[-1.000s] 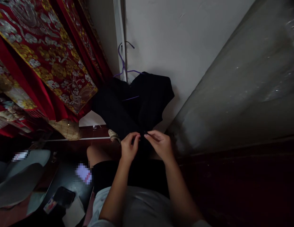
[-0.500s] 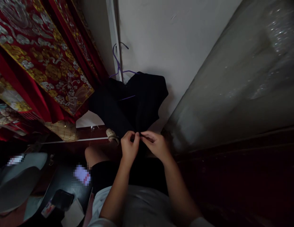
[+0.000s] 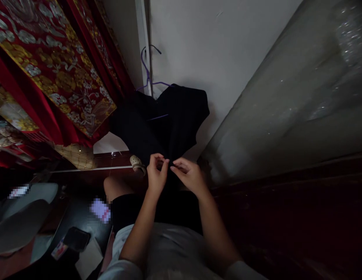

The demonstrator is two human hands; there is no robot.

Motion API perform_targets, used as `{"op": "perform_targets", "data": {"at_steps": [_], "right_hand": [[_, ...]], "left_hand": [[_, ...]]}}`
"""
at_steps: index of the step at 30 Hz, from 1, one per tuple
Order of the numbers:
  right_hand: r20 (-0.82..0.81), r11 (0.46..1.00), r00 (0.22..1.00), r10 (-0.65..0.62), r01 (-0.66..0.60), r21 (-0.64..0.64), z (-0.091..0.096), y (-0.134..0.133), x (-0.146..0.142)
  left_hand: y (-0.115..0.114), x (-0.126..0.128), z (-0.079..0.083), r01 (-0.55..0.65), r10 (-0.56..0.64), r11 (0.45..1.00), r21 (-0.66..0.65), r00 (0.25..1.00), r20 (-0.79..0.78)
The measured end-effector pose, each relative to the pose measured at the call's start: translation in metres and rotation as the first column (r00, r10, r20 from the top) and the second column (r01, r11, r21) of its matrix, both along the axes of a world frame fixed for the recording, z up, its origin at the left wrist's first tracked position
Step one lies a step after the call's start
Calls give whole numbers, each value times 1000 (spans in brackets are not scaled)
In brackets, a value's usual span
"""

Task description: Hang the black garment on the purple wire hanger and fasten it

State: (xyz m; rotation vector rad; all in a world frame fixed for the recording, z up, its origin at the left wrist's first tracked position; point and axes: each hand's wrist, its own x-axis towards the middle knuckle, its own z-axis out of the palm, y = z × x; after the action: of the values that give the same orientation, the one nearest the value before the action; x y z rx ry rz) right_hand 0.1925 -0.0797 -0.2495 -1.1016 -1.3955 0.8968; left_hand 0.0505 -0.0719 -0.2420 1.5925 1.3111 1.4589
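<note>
A black garment with an open front hangs on a purple wire hanger against the wall. My left hand pinches the garment's front edge between thumb and fingers. Close beside it, on the other side of the front opening, my right hand is closed in a similar pinch on the same cloth. The fingertips of both hands almost meet low on the front. What lies exactly between them is too dark and small to make out.
Red embroidered cloth hangs at the left. A plastic-wrapped panel leans at the right. A beige clog shows beyond my knee. On a dark surface at lower left lie a black phone-like object and white paper.
Both hands stay at the garment's front, with fingertips shifted slightly and the left thumb a little higher. The whole view has moved a little.
</note>
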Motion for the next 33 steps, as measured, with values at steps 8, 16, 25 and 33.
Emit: {"op": "perform_targets", "data": {"at_steps": [8, 16, 25, 33], "right_hand": [[-1, 1000, 1000, 22, -22, -5, -1, 0, -4], [-1, 996, 996, 89, -89, 10, 7, 0, 7], [181, 939, 921, 345, -340, -55, 36, 16, 23], [119, 887, 993, 0, -55, 459, 142, 115, -14]], "left_hand": [[5, -11, 7, 143, -92, 981, 131, 938, -335], [97, -27, 92, 95, 138, 930, 354, 805, -578], [159, -60, 166, 113, 304, 785, 609, 786, -538], [132, -64, 163, 199, 190, 768, 608, 837, -514]]}}
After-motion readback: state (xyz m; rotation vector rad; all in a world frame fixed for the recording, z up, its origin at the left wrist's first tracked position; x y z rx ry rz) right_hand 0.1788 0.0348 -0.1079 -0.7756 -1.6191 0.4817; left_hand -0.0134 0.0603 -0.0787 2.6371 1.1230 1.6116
